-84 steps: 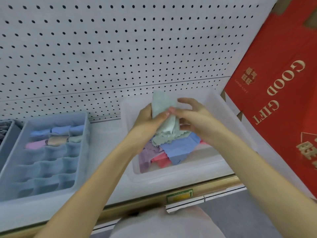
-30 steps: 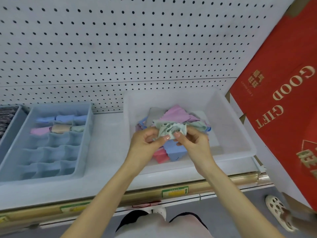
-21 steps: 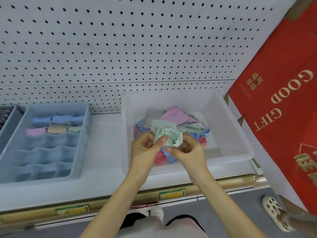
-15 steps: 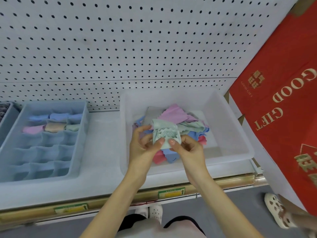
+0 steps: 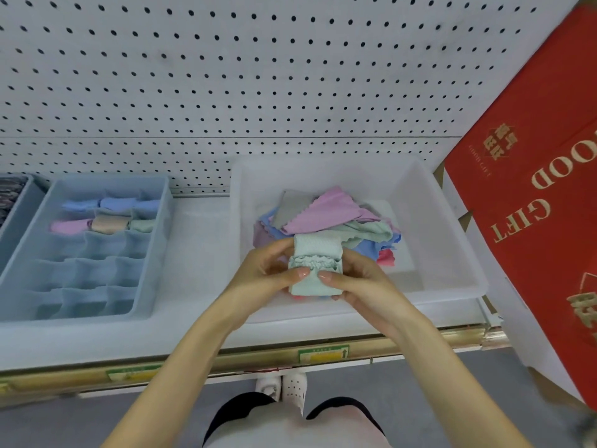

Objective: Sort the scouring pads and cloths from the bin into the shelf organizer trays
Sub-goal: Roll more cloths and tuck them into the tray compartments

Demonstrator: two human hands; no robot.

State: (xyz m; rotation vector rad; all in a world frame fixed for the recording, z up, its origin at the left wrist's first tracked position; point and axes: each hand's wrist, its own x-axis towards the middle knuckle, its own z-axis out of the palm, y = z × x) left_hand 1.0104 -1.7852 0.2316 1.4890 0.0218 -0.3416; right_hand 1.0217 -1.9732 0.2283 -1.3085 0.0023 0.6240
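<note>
Held folded cloth (image 5: 318, 253): pale mint green, fine woven texture. Bin (image 5: 452, 253): translucent white. Cloth pile (image 5: 326, 210) in bin: pink, grey, blue, mint, red. Organizer tray (image 5: 155, 253): light blue; rolled cloths (image 5: 106, 215) inside: blue, pink, tan, mint. Pegboard (image 5: 226, 76): white, black holes. Box (image 5: 533, 205): red, gold lettering.

One left hand (image 5: 268, 276), one right hand (image 5: 361, 286), one folded green cloth (image 5: 318, 250). One clear bin (image 5: 452, 253), its cloth pile (image 5: 326, 208) too tangled to count. Two blue organizer trays (image 5: 155, 253) (image 5: 22, 215), one with six rolled cloths (image 5: 109, 224). One red box (image 5: 533, 221).
</note>
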